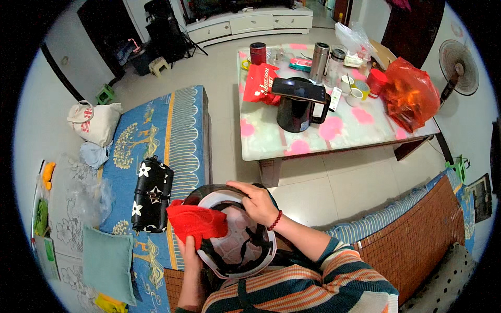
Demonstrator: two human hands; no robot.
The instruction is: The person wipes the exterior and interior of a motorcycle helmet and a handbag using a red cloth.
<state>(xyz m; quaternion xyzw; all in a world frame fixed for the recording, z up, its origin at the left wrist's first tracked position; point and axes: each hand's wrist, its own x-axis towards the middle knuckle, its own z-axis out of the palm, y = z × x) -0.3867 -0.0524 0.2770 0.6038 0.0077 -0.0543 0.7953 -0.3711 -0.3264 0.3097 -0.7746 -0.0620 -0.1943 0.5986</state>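
A helmet (236, 241) rests against my lap with its inside facing up, showing a pale rim, a light lining and black straps. My right hand (260, 205) is closed over its far right rim, a red bead bracelet at the wrist. A bright red cloth (197, 223) lies over the helmet's left rim, partly reaching inside. My left hand (189, 252) grips that cloth from below at the left side; some of its fingers are hidden under the cloth and rim.
Left of me, a black flowered handbag (152, 195) and teal cushion (108, 263) lie on the blue sofa cover (182, 122). Ahead, a glass-topped table (261, 141) bears a black kettle (295, 115) with a phone (298, 90) on top, cups, flasks and a red plastic bag (411, 95).
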